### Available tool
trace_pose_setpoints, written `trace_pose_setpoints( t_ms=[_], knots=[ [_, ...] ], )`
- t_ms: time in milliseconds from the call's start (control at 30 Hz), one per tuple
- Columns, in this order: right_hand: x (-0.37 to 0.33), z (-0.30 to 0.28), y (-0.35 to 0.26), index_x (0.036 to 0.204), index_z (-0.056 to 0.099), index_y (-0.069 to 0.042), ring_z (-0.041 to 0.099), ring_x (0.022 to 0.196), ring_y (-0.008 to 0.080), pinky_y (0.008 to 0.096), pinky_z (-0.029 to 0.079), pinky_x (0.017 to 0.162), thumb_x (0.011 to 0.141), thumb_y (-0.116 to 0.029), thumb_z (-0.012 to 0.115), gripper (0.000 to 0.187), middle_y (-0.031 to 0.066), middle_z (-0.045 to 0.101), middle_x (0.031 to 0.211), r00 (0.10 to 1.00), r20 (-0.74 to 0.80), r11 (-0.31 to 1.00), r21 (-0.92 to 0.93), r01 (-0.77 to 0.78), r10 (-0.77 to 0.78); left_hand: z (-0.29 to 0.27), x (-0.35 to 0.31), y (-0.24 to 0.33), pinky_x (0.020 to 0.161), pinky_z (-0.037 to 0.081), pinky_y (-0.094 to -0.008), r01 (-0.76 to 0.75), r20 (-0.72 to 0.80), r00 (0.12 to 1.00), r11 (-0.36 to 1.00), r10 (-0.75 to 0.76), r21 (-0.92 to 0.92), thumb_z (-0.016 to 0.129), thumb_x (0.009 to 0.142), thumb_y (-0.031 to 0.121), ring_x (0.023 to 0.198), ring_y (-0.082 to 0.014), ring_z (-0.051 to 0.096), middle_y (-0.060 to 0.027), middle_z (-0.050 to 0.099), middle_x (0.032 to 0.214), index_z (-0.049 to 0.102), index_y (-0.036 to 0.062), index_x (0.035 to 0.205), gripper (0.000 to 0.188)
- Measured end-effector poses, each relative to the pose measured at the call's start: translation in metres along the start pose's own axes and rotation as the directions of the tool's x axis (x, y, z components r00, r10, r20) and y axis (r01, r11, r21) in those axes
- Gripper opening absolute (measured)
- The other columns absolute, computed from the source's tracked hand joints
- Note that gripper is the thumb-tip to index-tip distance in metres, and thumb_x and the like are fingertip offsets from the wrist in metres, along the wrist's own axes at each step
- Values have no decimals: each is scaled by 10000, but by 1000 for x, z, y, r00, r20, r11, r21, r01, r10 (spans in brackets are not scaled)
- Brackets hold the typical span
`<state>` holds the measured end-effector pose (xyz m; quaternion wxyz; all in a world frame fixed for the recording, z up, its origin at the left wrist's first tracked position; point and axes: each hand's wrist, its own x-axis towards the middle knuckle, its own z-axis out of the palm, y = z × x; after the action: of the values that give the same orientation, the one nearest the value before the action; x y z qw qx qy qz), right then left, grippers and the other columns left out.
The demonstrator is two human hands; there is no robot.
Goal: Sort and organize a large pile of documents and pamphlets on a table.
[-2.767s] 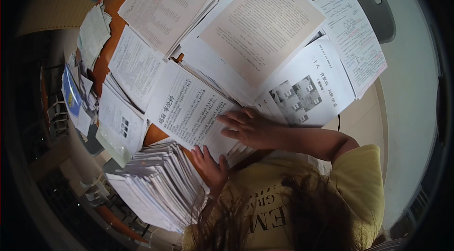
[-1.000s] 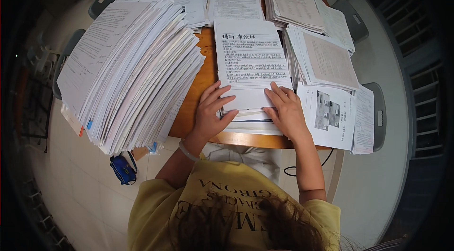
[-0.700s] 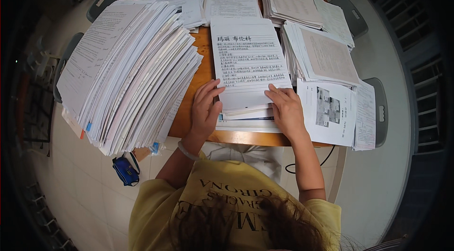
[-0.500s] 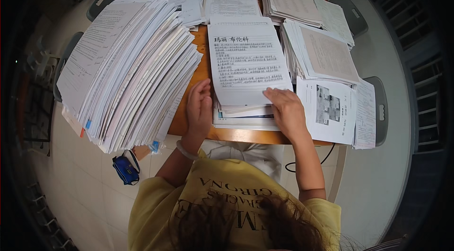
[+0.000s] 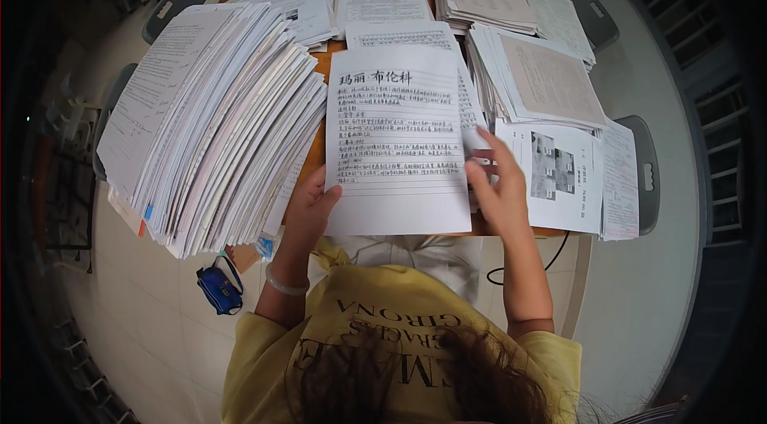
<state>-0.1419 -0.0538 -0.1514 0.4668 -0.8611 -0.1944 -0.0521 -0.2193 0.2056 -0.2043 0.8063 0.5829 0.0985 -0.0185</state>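
Observation:
A white sheet of paper point(image 5: 397, 204) with handwritten lines and a bold heading is raised in front of me over the table's near edge. My left hand point(image 5: 311, 207) grips its lower left edge, thumb on top and fingers hidden behind. Beside the right edge, my right hand point(image 5: 503, 188) has its fingers spread, with the thumb close to the paper; I cannot tell whether it touches. Partly covered by the raised sheet lies a printed page point(image 5: 399, 34) with rows of small marks.
A tall, fanned stack of papers point(image 5: 212, 120) leans at my left. Further paper piles point(image 5: 551, 84) line the right and far side of the wooden table point(image 5: 319, 64). Grey chairs point(image 5: 645, 176) stand around it. A blue bag point(image 5: 220, 288) and a black cable point(image 5: 551, 258) are below.
The handwritten sheet has come off the pile and moved toward me and left, uncovering a printed page. My left hand has taken its edge; the right hand has let go, fingers spreading.

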Motion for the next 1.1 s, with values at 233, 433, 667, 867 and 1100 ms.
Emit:
trace_pose_setpoints(
  t_ms=[233, 433, 667, 867, 1100],
  knots=[
    [12, -11, 28, 1095, 565, 82, 608, 805, 138, 252, 499, 700, 886, -129, 562, 297, 133, 640, 965, 860, 222, 597, 640, -484, 460, 10, 5, -2, 877, 422, -238, -98, 89, 992, 995, 94, 32, 436, 884, -14, 984, -127, 563, -111, 592, 1095, 462, -58, 1240, 360],
    [24, -36, 56, 1041, 582, 47, 626, 779, 121, 239, 508, 681, 920, -122, 495, 225, 109, 656, 934, 836, -55, 519, 805, -286, 546, 23, 18, 4, 695, 456, -189, -97, -47, 993, 981, 107, 170, 493, 903, 66, 818, -101, 593, -102, 609, 1035, 480, -40, 1234, 348],
    [30, -76, 89, 1014, 567, 34, 542, 525, 88, 182, 435, 424, 924, -90, 443, 197, 85, 638, 795, 796, -227, 564, 808, -168, 562, 27, 25, -4, 655, 457, -197, -176, 0, 984, 960, 180, 218, 497, 911, 87, 781, -103, 602, -107, 621, 1037, 521, -31, 1170, 285],
    [55, -102, 106, 997, 470, 58, 623, 624, 175, 253, 551, 517, 921, -65, 413, 155, 140, 605, 829, 717, -250, 550, 806, -217, 651, 30, 31, -7, 686, 471, -208, -240, -11, 968, 934, 252, 263, 506, 899, 40, 812, -120, 614, -106, 629, 1007, 556, -45, 1121, 243],
    [55, -109, 117, 1179, 377, 100, 636, 892, 270, 317, 582, 730, 903, -37, 465, 320, 180, 568, 1017, 817, -188, 526, 836, -158, 545, 47, 32, 4, 727, 484, -266, -429, 102, 877, 668, 470, 608, 551, 841, 5, 835, -185, 631, -137, 645, 913, 619, -35, 982, 161]
  ],
)
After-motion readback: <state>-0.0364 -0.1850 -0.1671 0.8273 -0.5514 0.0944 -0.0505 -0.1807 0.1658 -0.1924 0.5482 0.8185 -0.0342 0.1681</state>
